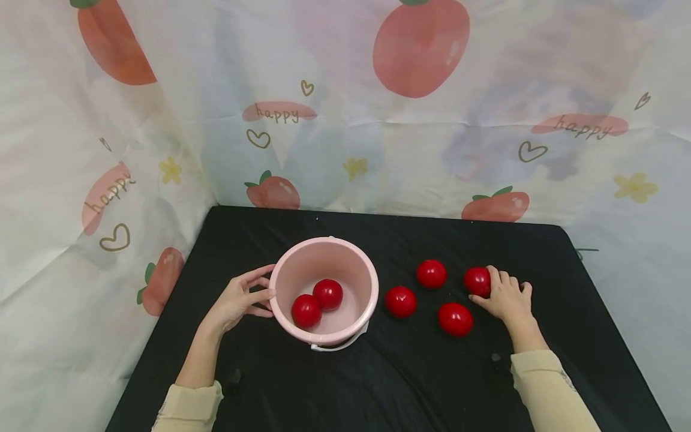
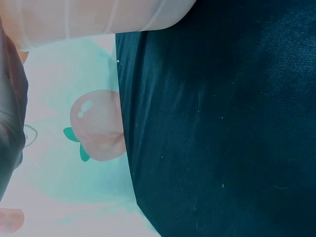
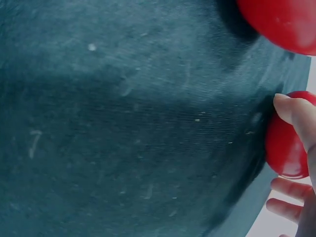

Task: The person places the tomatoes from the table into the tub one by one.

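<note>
A pink bucket with a white handle stands on the black-covered table, with two red balls inside. My left hand touches the bucket's left side with extended fingers. In the left wrist view, part of that hand shows at the left edge, below the bucket wall. At the right, my right hand grips a red ball between thumb and fingers. The right wrist view shows the thumb lying across this ball.
Three more red balls lie between the bucket and my right hand: one at the back, one nearer the bucket and one in front. A fruit-printed curtain hangs behind the table and along its left side.
</note>
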Available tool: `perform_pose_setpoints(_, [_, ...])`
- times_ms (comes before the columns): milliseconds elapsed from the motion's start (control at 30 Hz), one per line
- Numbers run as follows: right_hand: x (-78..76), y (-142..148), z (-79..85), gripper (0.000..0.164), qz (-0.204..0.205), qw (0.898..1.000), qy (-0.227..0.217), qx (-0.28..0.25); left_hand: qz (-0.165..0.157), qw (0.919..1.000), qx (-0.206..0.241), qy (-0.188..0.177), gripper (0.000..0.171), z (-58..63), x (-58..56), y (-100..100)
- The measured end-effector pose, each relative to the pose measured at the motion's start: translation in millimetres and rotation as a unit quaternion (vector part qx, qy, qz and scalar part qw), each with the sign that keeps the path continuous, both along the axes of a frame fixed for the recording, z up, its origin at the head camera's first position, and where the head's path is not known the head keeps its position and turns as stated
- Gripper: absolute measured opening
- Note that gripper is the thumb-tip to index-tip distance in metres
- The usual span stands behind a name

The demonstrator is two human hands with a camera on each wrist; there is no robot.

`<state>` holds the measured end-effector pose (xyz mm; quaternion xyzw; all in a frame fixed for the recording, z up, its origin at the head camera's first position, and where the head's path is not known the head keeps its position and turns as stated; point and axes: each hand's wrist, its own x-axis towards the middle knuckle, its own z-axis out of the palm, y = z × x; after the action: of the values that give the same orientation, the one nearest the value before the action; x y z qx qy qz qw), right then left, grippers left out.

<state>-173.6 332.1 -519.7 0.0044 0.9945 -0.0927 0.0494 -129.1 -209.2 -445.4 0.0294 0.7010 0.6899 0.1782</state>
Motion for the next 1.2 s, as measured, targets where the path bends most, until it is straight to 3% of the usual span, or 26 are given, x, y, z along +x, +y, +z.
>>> perform_pose_setpoints(333, [-9.9,-17,37.0,0.082,0.037,0.998,0.051,0.016,0.0,1.0,-0.005,0.003,0.058,-0.9,-0.3,0])
perform_pose_setpoints(667, [-16.6,-67,88.1,0.085,0.108,0.986,0.12,0.035,-0.001,0.9999,-0.009,0.007,0.058,-1.5,-0.6,0])
perform_pose_setpoints(967, [-12.2,-127,123.2,0.082,0.203,0.963,0.174,0.044,0.0,0.9999,-0.012,0.004,0.058,-1.1,-0.2,0])
perform_pose_setpoints(1200, [-6.5,-169,135.6,0.081,0.278,0.938,0.198,0.059,0.0,0.9999,-0.013,0.006,0.06,0.4,0.7,0])
